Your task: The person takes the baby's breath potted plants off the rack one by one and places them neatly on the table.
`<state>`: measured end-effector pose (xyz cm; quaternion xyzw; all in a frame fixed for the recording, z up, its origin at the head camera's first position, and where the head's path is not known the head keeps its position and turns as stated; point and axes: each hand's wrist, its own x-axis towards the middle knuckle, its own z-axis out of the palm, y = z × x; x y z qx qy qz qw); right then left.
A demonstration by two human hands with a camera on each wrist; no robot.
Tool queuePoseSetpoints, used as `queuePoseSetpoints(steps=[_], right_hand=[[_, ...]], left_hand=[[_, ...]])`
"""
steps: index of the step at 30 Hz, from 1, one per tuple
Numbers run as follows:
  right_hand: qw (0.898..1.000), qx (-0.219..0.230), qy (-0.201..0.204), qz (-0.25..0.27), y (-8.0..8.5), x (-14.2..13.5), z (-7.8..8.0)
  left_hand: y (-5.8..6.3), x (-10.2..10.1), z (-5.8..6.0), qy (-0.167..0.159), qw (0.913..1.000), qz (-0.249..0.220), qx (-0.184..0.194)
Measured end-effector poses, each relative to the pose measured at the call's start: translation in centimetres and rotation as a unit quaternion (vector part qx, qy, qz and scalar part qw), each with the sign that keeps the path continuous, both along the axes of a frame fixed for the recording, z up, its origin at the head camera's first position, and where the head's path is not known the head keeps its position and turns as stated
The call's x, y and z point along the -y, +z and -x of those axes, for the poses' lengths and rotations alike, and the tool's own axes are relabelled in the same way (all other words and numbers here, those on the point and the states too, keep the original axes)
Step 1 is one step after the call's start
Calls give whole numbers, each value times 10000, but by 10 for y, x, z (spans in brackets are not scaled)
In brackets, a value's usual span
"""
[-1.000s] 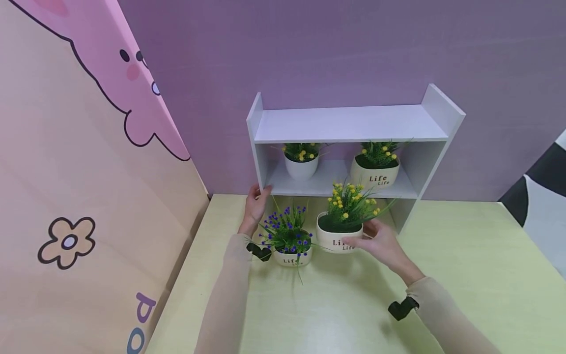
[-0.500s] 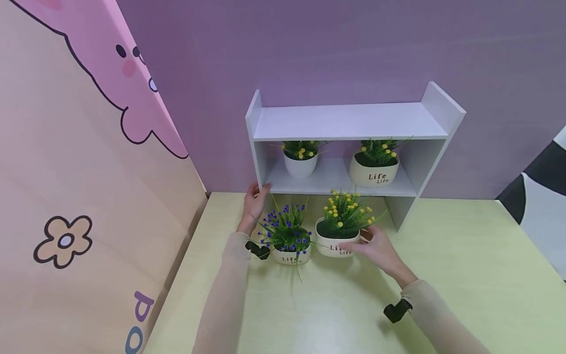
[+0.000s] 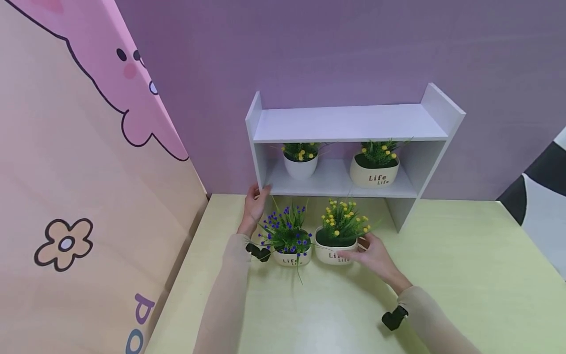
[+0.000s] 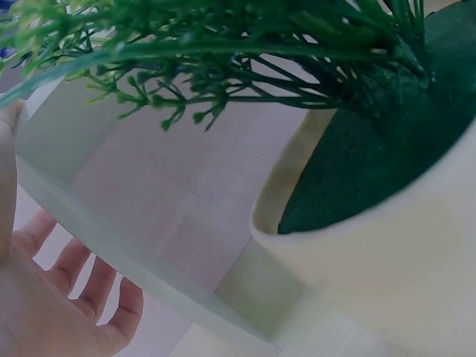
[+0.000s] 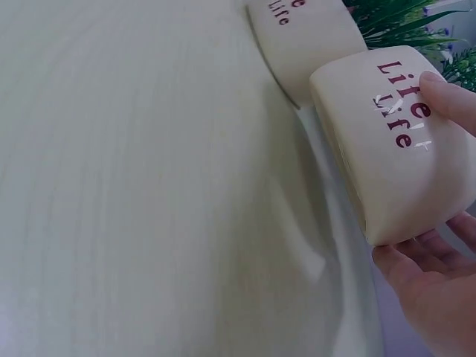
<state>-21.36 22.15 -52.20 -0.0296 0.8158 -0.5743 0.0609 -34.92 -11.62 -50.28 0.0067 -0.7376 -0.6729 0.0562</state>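
My right hand grips a cream "Life" pot of yellow artificial flowers by its right side, thumb on the front near the lettering. In the right wrist view this pot shows close over the table, fingers round its end. Right beside it stands a matching pot with blue-purple flowers. My left hand holds the left side panel of a white two-tier shelf. In the left wrist view its fingers curl behind the panel edge, while the blue-purple plant's pot looms close.
On the shelf's middle board stand a white round pot with yellow flowers and a cream oval pot with yellow flowers. A purple wall rises behind the shelf. To the left, a printed panel borders the pale table.
My right hand has lowered the pot of yellow flowers toward the table, slightly left and nearer the blue-purple plant. The left hand keeps its hold on the shelf.
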Motion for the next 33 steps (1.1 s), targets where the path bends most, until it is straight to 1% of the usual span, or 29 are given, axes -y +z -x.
queuePoseSetpoints(steps=[8, 13, 19, 25, 30, 33], right_hand=[[9999, -131, 58, -42, -7, 0, -2], [9999, -77, 126, -77, -9, -1, -4], [9998, -57, 138, -133, -13, -2, -5], [9999, -6, 117, -74, -17, -3, -4], [9996, -11, 164, -239, -20, -4, -7], [9994, -104, 192, -277, -23, -4, -9]], left_hand=[[-1, 0, 1, 11, 10000, -38, -39], [-1, -1, 1, 27, 10000, 16, -56], [-3, 0, 0, 6, 10000, -31, -65], [-2, -1, 1, 29, 10000, -38, -37], [-1, 0, 1, 51, 10000, -22, 11], [-1, 0, 0, 45, 10000, -17, 37]])
